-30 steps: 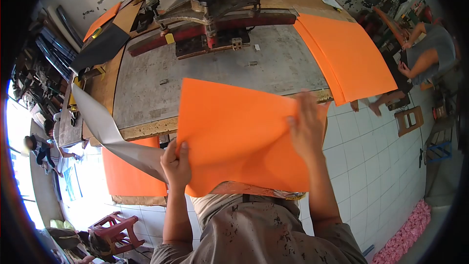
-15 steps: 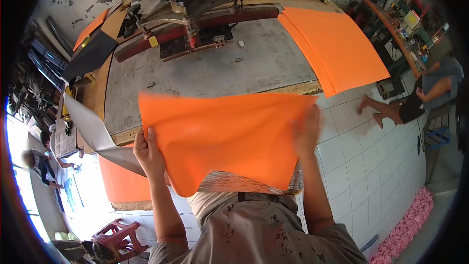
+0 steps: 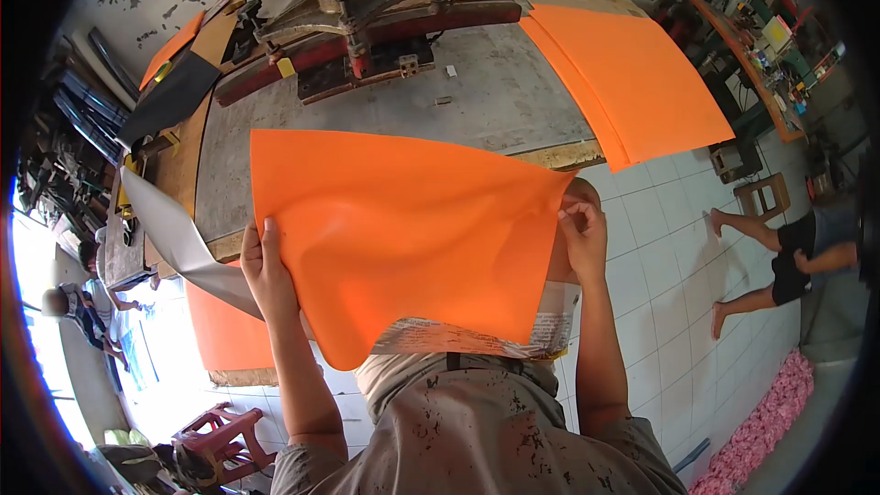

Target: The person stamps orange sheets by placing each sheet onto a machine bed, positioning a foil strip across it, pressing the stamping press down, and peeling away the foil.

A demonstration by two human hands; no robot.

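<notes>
A large, limp orange sheet (image 3: 403, 238) spans the space in front of my body, its far edge over the near side of the grey worktop. On its left edge my left hand (image 3: 266, 270) is closed, thumb on top. My right hand (image 3: 587, 243) pinches the right edge near the far corner; its fingertips are partly hidden. Below the sheet, close to my waist, shows a silvery printed sheet (image 3: 552, 316). Beyond the orange sheet lies the grey worktop (image 3: 495, 82), with small bits on it.
A press with a red beam (image 3: 458, 20) crosses the worktop's back. More orange sheets (image 3: 642, 82) overhang at right. A grey sheet (image 3: 174, 229) drapes at left. A red stool (image 3: 225, 440) stands lower left. A person (image 3: 807, 257) is on the right, others far left.
The orange sheet's far edge has shifted forward over the worktop. My right hand, blurred before, now pinches the right edge. The person at right has moved, legs now apart.
</notes>
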